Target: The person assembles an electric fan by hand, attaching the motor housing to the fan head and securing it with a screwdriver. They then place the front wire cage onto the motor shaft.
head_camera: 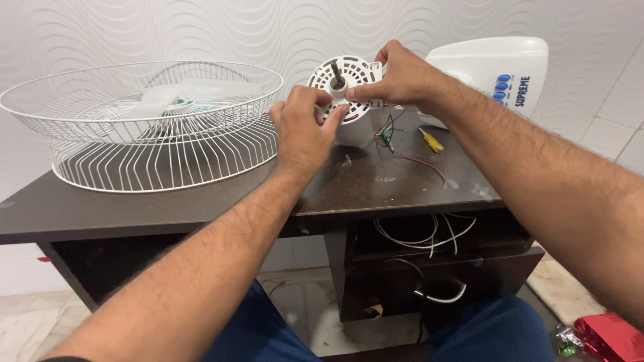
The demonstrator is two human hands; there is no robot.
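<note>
Dark desk (201, 208), both hands (305, 127) (399, 74) gripping white fan motor (349, 127) beside wire guard (144, 124)

Bright even indoor light, soft shadows under the desk (201, 208), mild glare on its dark top, near forearms slightly soft, wide-angle stretch at edges

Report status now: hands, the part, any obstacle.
Left hand and right hand both gripping white fan motor, shaft up. Loose wires trail beside. Fan guard clear, left.

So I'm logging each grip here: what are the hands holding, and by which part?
Both hold the white fan motor housing by its round front plate: left hand at the lower left edge, right hand at the upper right rim.
</note>
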